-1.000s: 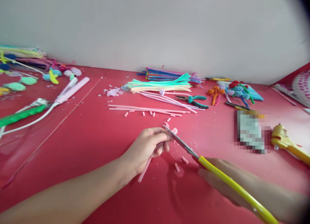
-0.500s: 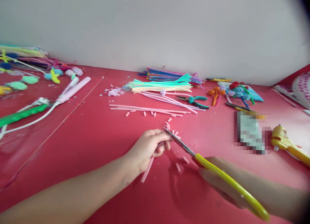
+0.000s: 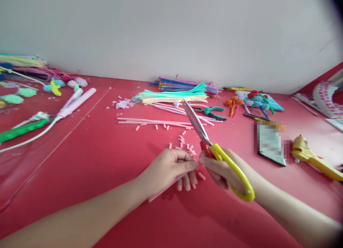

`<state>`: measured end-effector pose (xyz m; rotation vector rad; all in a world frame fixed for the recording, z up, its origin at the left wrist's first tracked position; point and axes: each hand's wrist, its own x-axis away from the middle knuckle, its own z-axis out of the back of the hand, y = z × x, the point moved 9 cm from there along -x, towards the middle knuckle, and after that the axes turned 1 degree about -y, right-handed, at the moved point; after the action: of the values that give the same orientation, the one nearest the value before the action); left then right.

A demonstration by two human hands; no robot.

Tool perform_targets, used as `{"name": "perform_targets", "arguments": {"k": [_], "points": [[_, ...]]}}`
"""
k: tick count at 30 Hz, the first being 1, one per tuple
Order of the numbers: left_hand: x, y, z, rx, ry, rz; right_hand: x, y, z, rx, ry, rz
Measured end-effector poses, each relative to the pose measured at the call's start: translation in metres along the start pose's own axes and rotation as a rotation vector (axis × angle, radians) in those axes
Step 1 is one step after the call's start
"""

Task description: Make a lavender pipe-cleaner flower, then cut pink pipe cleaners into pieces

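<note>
Wall: a grey wall is standing behind everything;
Surface: the red bench is carrying all the things below;
Left hand: the person's left hand is gripping the held pink stem near the middle of the bench; the stem is emerging below the palm, and whether it is 1 stem or several is hard to tell;
Right hand: the right hand is gripping the scissors; its fingertips are staying just beside the left thumb, contact unclear;
Scissors: the blades are pointing forward and left; the yellow handle is arching over the right hand, with red showing at the inner side;
Bundles: mint and cream stems are lying near the wall;
Side tools: a yellow glue gun is resting far right; teal pliers are lying behind the scissors;
Loose stems: thin pink stems are lying beyond the hands;
Snippets: short pink pieces are scattering around the left hand.
</note>
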<state>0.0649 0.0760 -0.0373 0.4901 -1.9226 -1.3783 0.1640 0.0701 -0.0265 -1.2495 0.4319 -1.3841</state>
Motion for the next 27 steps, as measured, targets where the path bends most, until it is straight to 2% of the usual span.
{"name": "perform_targets", "arguments": {"k": [6, 12, 18, 27], "points": [[0.002, -0.002, -0.002, -0.033, -0.010, 0.027, 0.001, -0.006, -0.005, 0.038, 0.028, 0.009], [0.003, -0.012, -0.006, -0.033, -0.013, 0.077, 0.008, -0.018, -0.007, 0.099, -0.044, 0.065], [0.004, -0.009, -0.010, 0.068, -0.055, 0.105, 0.007, -0.003, -0.008, -0.007, -0.043, 0.064], [0.003, -0.010, -0.012, 0.110, -0.063, 0.119, 0.008, -0.004, 0.004, 0.090, 0.019, 0.129]]}}
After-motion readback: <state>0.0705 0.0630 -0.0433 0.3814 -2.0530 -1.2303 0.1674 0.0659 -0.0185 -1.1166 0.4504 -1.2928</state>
